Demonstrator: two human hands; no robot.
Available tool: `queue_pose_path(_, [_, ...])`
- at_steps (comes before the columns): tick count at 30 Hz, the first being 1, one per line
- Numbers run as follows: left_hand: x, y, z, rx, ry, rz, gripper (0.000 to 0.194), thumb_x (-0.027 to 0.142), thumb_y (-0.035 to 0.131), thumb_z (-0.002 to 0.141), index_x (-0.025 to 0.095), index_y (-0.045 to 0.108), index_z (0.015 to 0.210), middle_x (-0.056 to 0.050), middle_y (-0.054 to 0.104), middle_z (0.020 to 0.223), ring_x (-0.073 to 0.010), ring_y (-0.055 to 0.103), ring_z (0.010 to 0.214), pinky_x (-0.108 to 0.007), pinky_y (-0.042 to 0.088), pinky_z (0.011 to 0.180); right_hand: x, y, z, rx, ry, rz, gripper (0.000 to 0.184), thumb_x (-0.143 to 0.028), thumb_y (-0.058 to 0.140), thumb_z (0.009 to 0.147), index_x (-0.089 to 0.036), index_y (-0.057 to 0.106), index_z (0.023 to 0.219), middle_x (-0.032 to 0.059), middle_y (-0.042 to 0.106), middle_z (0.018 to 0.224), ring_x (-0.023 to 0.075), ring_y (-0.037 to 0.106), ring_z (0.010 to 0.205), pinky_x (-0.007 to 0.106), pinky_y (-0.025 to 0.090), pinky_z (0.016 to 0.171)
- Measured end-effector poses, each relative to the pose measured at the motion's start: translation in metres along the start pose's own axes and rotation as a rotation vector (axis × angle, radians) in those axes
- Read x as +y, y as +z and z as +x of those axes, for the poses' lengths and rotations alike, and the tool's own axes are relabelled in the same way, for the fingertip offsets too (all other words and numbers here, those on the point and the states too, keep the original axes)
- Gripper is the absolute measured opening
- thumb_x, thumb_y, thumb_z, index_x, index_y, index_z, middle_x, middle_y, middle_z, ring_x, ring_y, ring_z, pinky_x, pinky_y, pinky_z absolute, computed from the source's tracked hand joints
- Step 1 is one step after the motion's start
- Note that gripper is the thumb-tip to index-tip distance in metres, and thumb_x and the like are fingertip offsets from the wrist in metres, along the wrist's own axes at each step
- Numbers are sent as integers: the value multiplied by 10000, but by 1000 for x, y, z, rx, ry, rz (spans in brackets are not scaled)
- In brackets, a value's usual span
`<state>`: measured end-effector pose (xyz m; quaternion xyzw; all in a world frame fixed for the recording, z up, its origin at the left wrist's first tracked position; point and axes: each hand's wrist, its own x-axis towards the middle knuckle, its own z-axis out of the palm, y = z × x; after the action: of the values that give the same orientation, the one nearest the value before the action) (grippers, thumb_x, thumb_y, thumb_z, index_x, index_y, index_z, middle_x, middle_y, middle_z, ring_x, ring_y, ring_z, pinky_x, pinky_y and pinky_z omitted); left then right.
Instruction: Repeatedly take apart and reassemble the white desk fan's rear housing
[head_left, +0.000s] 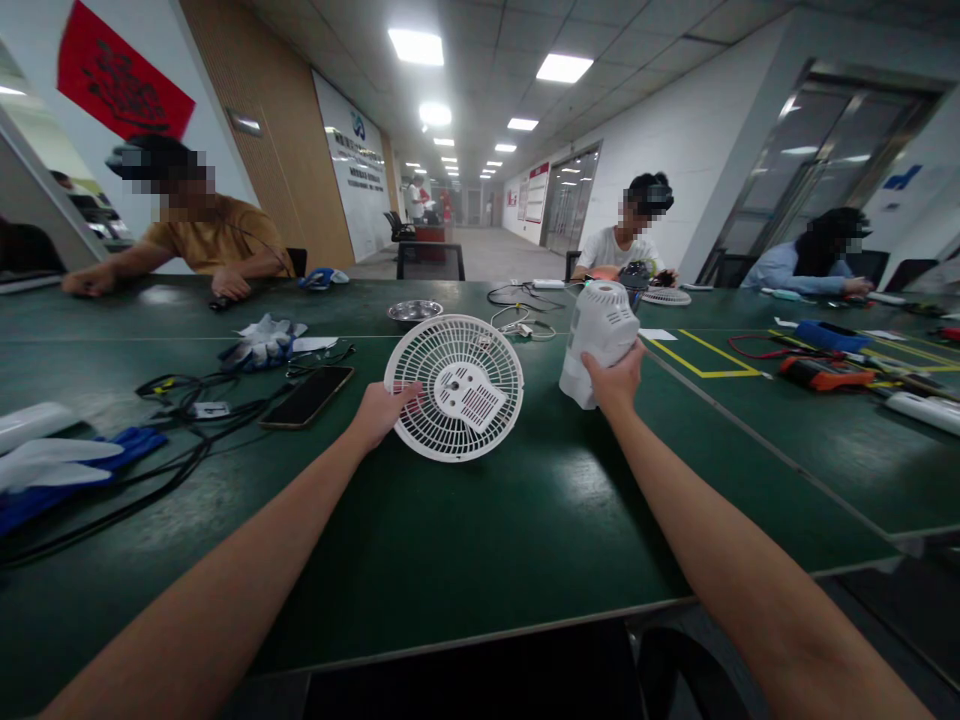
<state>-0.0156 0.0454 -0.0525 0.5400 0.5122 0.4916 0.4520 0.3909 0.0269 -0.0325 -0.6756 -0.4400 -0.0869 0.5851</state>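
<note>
My left hand (381, 412) grips the left rim of a round white fan grille (459, 335), thumb and fingers closed on its edge. The grille is tilted up toward me, and its slotted centre plate shows. On the right, a white plastic fan motor housing (600, 330) with vent slots is held by my right hand (619, 378), fingers wrapped round its lower right side. The housing stands roughly upright, apart from the grille. Most fingers of the right hand are hidden behind it.
A metal bowl (415, 311) and a white cable (525, 325) lie beyond the grille. To the left are a phone (308, 397), gloves (262, 342) and black cables (196, 420). An orange multimeter (825, 374) lies right. Several people sit around the green table (480, 540).
</note>
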Motion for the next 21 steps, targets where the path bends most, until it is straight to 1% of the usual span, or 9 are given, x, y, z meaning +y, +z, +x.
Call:
queue_pose_path(2, [0,0,0,-4,-16,-6,161,279,750,818,122,745,853,-86,767,783,-205,726,672,-341,606,689,0,1,-1,-36,35,-47,909,-478,776,633,-213,323,1375,176,536,1361,371,525,1244,546,415,1024])
queue_pose_path(4, [-1,0,1,-5,-21,-22,154,274,754,815,124,744,853,-88,769,789,-205,728,678,-342,608,695,1,1,-2,-50,43,-71,933,-473,799,608,-207,333,1372,174,552,1357,370,546,1227,530,422,1027])
queue_pose_path(8, [-3,-1,2,-7,-7,-29,159,272,758,812,123,745,864,-87,769,791,-206,729,683,-341,610,696,5,0,-1,-64,73,-97,931,-476,804,622,-208,337,1382,167,596,1323,352,597,1184,479,454,1010])
queue_pose_path(11, [-3,-2,2,-19,-4,-16,186,293,762,811,120,746,877,-87,770,798,-208,729,693,-344,611,697,7,-1,-3,-121,128,-164,978,-481,815,610,-213,314,1406,177,617,1295,366,627,1144,483,482,965])
queue_pose_path(14, [-3,-3,2,-28,-1,-16,209,311,767,808,117,744,883,-88,770,801,-210,731,705,-346,612,702,8,-1,-7,-202,185,-228,1057,-441,836,581,-213,266,1442,196,629,1269,377,648,1106,496,502,924])
queue_pose_path(16, [-3,-3,3,-28,-2,-19,204,306,768,808,118,745,887,-89,770,806,-210,733,710,-346,612,707,9,-1,-8,-232,213,-250,1097,-424,848,565,-214,246,1458,207,637,1249,383,660,1082,512,508,907])
queue_pose_path(21, [-6,-3,7,-7,-25,-9,179,286,765,810,124,747,886,-93,773,809,-217,737,703,-358,614,715,13,-2,-7,-216,197,-258,1081,-456,857,560,-236,279,1446,196,655,1215,387,670,1054,538,503,903])
